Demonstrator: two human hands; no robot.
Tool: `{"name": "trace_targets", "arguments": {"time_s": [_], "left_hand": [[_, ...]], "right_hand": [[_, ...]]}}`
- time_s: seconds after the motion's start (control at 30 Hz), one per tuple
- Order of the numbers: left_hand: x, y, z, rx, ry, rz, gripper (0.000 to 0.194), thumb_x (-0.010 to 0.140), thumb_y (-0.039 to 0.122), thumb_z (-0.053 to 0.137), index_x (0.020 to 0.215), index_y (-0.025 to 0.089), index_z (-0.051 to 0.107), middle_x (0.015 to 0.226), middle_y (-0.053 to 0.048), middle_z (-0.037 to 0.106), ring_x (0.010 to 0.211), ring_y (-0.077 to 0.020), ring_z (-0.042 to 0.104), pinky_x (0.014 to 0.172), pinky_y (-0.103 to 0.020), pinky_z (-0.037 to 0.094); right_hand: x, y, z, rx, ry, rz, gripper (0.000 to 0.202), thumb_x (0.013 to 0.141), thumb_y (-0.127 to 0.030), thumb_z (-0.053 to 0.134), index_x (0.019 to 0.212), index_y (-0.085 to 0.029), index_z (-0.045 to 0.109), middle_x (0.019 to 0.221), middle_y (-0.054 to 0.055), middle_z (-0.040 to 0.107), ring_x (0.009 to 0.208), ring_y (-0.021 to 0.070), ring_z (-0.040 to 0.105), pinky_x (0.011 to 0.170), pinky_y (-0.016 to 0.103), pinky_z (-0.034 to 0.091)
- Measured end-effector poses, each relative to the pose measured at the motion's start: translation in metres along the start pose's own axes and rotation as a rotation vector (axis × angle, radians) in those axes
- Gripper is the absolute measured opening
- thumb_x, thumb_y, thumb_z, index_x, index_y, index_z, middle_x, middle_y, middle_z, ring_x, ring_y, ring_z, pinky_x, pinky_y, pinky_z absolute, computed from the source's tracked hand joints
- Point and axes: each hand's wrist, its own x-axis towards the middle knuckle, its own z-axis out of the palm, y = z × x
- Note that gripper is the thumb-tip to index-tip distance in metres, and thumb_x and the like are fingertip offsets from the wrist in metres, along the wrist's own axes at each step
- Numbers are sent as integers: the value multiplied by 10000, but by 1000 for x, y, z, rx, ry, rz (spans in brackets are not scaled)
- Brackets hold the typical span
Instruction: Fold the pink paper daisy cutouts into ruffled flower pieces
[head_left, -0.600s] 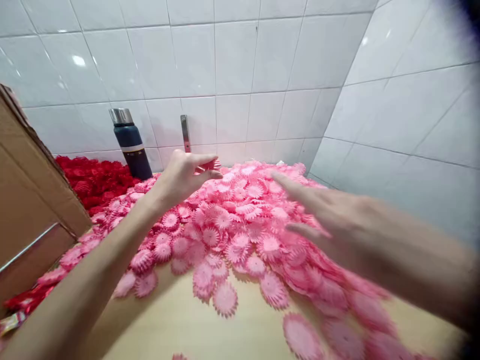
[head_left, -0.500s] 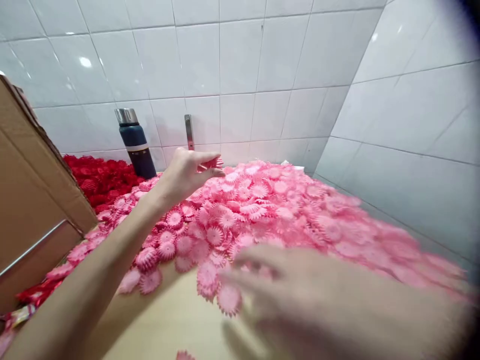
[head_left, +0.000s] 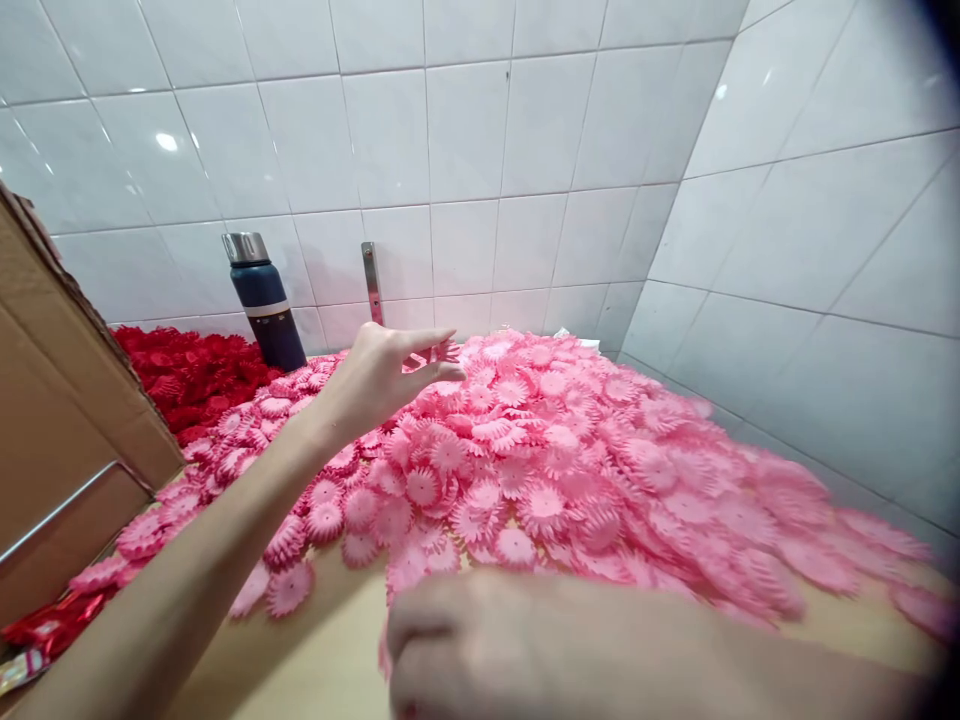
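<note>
A pink pile (head_left: 600,470) of loose, toothed discs spreads across centre and right, most seemingly left to handle. My right hand (head_left: 480,640) curls at bottom centre, its grip hidden; my left hand (head_left: 379,375), mid-frame, pinches a few gathered discs (head_left: 448,351).

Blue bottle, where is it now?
In the head view, the bottle stands left of centre before the tiled wall, just right of the red pile, with the pink pile to its right.
</note>
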Motion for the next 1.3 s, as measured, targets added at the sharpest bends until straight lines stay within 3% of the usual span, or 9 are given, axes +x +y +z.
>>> {"name": "trace_targets", "arguments": {"time_s": [0.07, 0.2, 0.3, 0.37, 0.57, 0.87, 1.07, 1.23, 1.3], "left_hand": [[1, 4, 3, 9, 22, -2, 364, 775, 234, 756, 1134, 194, 707, 874, -67, 786, 713, -191, 733, 718, -328, 594], [0, 13, 14, -138, 49, -91, 365, 743, 204, 779, 1104, 213, 725, 857, -60, 781, 710, -190, 731, 712, -347, 621], [-4, 25, 29, -459, 77, -197, 380, 725, 138, 782, 1096, 191, 722, 1008, -72, 769, 790, -175, 745, 787, -326, 640], [-8, 36, 39, -588, 92, -281, 369, 738, 128, 770, 1100, 167, 715, 924, -68, 785, 761, -171, 752, 764, -309, 653], [-20, 58, 61, -755, 133, -442, 318, 754, 84, 744, 1049, 203, 732, 896, -35, 788, 766, -167, 764, 728, -251, 658], [-22, 59, 70, -828, 159, -540, 208, 755, 73, 729, 907, 207, 780, 843, -20, 796, 749, -160, 761, 707, -224, 648], [-26, 70, 62, -870, 91, -529, 479, 697, 88, 781, 1143, 248, 702, 1016, -56, 766, 758, -172, 728, 690, -308, 661], [-49, 79, 47, -757, 157, -556, 278, 756, 137, 742, 1000, 270, 763, 1039, -64, 724, 784, -164, 697, 637, -261, 650], [-61, 80, 44, -735, 162, -615, 354, 734, 160, 767, 1061, 292, 745, 1101, -70, 696, 831, -176, 696, 670, -279, 655]], "right_hand": [[-10, 16, -23, -2, 258, 59, 156, 835, -3, 600, 868, -134, 677, 942, 46, 676, 817, 109, 636, 687, 180, 522], [-42, 63, -50, -307, 801, 336, 246, 833, -208, 685, 1074, -163, 672, 1153, 116, 620, 565, 83, 522, 544, 283, 493], [-59, 88, -47, -175, 1167, 480, 136, 872, -289, 642, 933, -174, 682, 978, 72, 650, 450, 58, 413, 406, 259, 370], [-64, 96, -38, -22, 1274, 495, 147, 889, -316, 619, 854, -180, 665, 787, 32, 625, 462, 79, 436, 379, 245, 326], [-63, 97, -12, 130, 1242, 440, 153, 908, -281, 593, 798, -186, 642, 676, 2, 579, 550, 109, 496, 462, 253, 385], [-64, 90, 2, 97, 1139, 309, 119, 910, -194, 565, 823, -170, 643, 686, 14, 622, 602, 131, 556, 516, 275, 429], [-64, 81, -2, 60, 1124, 256, 140, 913, -164, 537, 821, -178, 642, 684, 9, 644, 592, 132, 575, 521, 276, 456], [-64, 77, -4, -31, 1096, 228, 123, 891, -120, 559, 830, -194, 636, 701, 6, 655, 617, 136, 596, 568, 284, 488], [-63, 76, -3, -57, 1053, 155, 123, 880, -95, 564, 845, -188, 638, 711, 10, 661, 634, 138, 604, 591, 294, 501]]}}
